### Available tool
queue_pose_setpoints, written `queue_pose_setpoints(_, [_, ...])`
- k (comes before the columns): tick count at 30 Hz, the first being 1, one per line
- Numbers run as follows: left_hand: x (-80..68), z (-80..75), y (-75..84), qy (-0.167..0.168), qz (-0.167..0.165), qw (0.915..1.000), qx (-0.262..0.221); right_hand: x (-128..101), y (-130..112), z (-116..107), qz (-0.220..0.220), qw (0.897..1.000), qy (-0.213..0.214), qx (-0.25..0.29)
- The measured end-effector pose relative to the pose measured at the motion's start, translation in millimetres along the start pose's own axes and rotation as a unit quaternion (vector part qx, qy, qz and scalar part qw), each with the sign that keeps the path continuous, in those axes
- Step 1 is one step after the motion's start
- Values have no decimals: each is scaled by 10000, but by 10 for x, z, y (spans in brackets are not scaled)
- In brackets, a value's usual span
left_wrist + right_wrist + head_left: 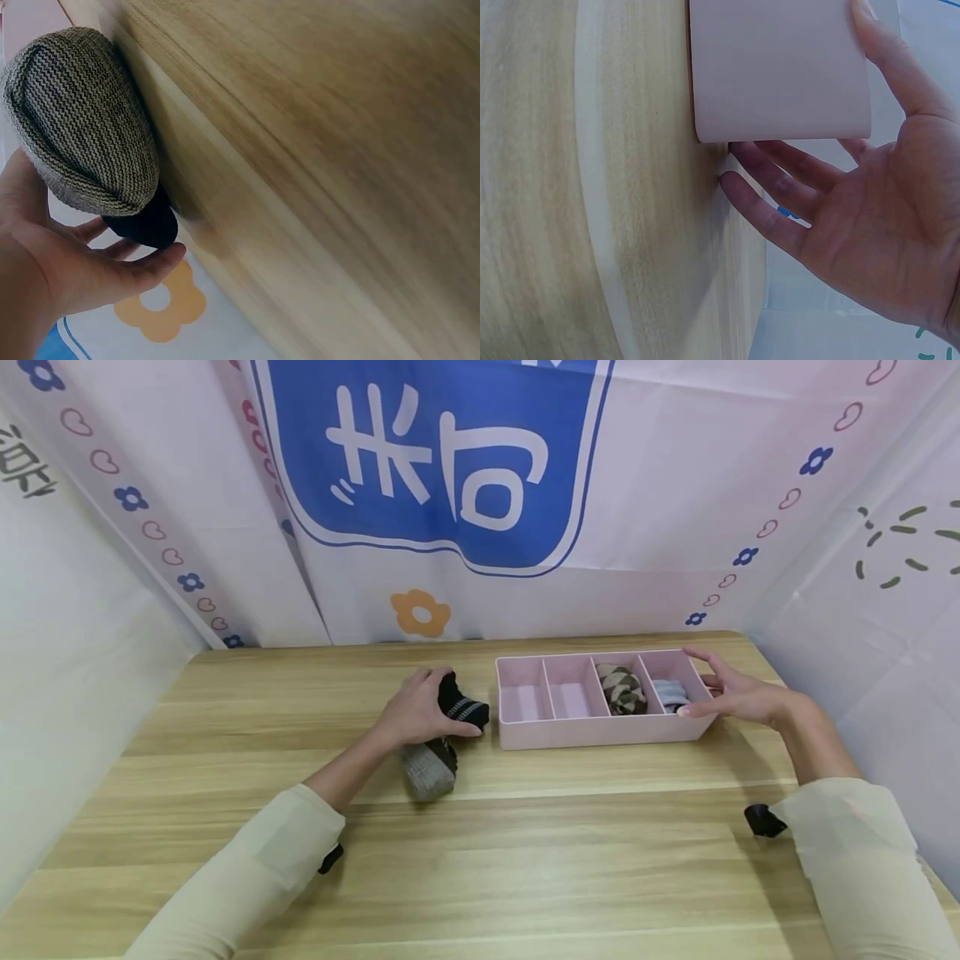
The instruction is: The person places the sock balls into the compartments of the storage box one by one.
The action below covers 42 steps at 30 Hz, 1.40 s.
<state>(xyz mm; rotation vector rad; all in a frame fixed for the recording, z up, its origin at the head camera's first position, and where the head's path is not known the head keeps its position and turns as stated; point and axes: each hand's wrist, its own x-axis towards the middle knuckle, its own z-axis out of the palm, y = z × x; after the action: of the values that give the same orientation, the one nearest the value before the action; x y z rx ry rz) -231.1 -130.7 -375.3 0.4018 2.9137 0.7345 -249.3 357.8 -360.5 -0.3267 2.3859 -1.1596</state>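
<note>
A rolled black sock (465,708) with pale stripes is gripped by my left hand (420,708) just left of a pink divided box (600,732). Close below that hand lies a rolled grey sock (430,772) with a dark part. In the left wrist view, this grey knit roll (86,124) covers part of the left hand (82,262) and the black sock. At the box's right end, my right hand (742,693) holds it, thumb at the front rim and index finger at the back. Its other fingers (761,214) hang loosely beside the end wall.
The box has a row of compartments. A camouflage sock roll (622,689) sits in the third from the left, a light blue-grey roll (670,692) in the rightmost. Behind the wooden table (525,860) hangs a printed white cloth (660,527).
</note>
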Motion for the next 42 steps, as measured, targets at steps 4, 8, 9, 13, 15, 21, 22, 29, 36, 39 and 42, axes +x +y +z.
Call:
queue_pose_setpoints(4, [0, -11, -43, -169, 30, 9994, -298, 4, -4, -2, 2, 10000, -7, -10])
queue_pose_setpoints(8, [12, -11, -88, -336, 35, 9987, -381, 0, -14, 4, 10, 10000, -19, -14])
queue_pose_setpoints(9, [15, -12, -97, -372, 28, 9986, -382, -1, -14, 4, 13, 10000, -22, -22])
queue_pose_setpoints(13, [26, -26, -115, -468, 76, 9981, -400, -6, -18, 2, 22, 10000, -18, -20])
queue_pose_setpoints(15, [33, -34, -117, -509, 123, 9977, -420, -10, -18, 0, 22, 10000, -18, -17])
queue_pose_setpoints(21, [53, -49, -120, -524, 206, 9972, -493, -9, -29, 4, -15, 10000, -53, 29])
queue_pose_setpoints(22, [57, -49, -121, -517, 215, 9971, -517, -9, -31, 5, -18, 10000, -53, 30])
queue_pose_setpoints(29, [90, -35, -133, -501, 237, 9962, -666, -11, -31, 9, -11, 10000, -34, 2])
queue_pose_setpoints(36, [96, -39, -122, -457, 217, 9957, -781, -19, -29, 6, 15, 10000, -29, -11])
queue_pose_setpoints(39, [88, -57, -108, -376, 156, 9948, -930, -17, -30, 8, -1, 10000, -26, 1])
queue_pose_setpoints(42, [84, -89, -82, -261, 113, 9937, -1089, -19, -38, 12, -12, 10000, -26, 39])
